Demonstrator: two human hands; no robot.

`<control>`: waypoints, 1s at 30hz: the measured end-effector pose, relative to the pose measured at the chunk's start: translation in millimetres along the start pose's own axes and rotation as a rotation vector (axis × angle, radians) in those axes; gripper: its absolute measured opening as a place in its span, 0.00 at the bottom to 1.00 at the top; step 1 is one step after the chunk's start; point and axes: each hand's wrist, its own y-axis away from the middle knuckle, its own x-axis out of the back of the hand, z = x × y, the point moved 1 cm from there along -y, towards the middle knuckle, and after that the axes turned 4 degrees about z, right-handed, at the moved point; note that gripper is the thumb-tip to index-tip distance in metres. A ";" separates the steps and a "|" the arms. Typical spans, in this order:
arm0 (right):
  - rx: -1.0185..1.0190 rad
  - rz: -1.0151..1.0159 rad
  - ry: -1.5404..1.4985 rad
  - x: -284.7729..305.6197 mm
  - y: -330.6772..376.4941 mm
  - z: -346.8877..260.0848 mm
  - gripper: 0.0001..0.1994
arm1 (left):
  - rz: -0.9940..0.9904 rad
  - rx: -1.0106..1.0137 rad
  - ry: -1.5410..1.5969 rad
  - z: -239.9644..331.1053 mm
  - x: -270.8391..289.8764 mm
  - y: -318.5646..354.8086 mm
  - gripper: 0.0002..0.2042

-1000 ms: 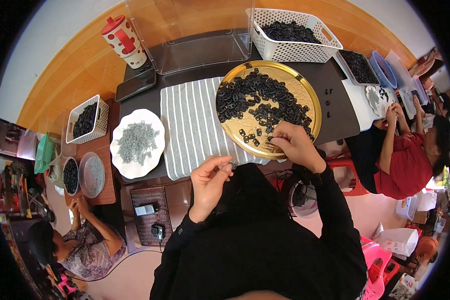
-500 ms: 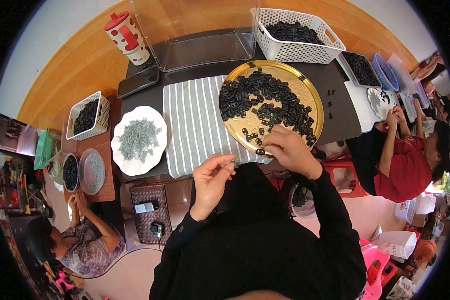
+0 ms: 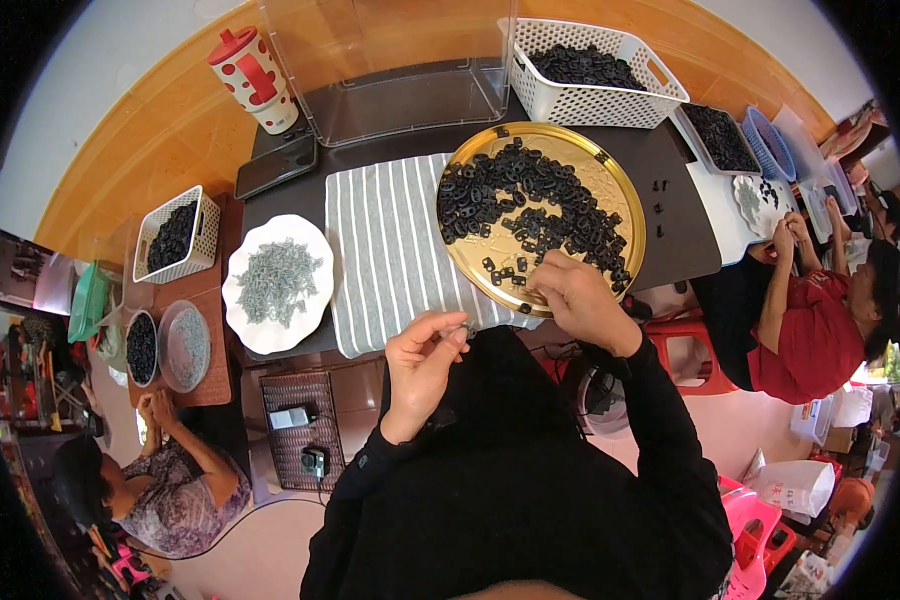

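Observation:
My left hand (image 3: 420, 372) is closed in a pinch just off the near edge of a striped cloth, with a small greyish metal piece (image 3: 470, 329) at its thumb and forefinger. Over the near rim of a round gold tray (image 3: 598, 182), my right hand (image 3: 588, 308) has its fingers pressed together; what lies between them is hidden. Small black slotted parts (image 3: 530, 175) are heaped across the tray, and a few lie apart beside my right fingertips. To the left, a white scalloped plate (image 3: 245, 333) bears a pile of small silvery metal pieces (image 3: 280, 280).
The grey striped cloth (image 3: 390, 240) lies between plate and tray. Behind stand a clear plastic box (image 3: 400, 100), a white basket (image 3: 595, 100) of black parts, a phone (image 3: 277, 166) and a dotted tumbler (image 3: 255, 80). One person (image 3: 175, 495) sits at left, another (image 3: 810, 325) at right.
My right fingertips have closed in slightly at the tray's near rim, and the black part that showed beside them is out of sight. My left hand has hardly moved.

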 end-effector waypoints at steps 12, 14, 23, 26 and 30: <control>0.104 -0.151 0.025 -3.4 -12.1 -9.8 0.09 | 0.006 -0.003 -0.009 -2.5 0.5 0.5 0.10; 0.124 -0.146 0.019 -7.4 -14.1 -8.2 0.09 | 0.019 0.011 -0.007 -2.4 0.7 0.4 0.10; 0.089 -0.012 -0.123 -9.3 -7.0 6.6 0.06 | 0.024 0.003 -0.023 -3.0 2.7 -0.3 0.10; -0.005 0.075 -0.161 -4.7 -1.6 10.6 0.04 | 0.032 0.016 -0.010 -2.5 1.9 -0.5 0.10; 0.041 0.155 -0.039 -1.9 6.7 18.4 0.03 | 0.014 0.002 -0.003 -3.9 -0.1 -2.0 0.10</control>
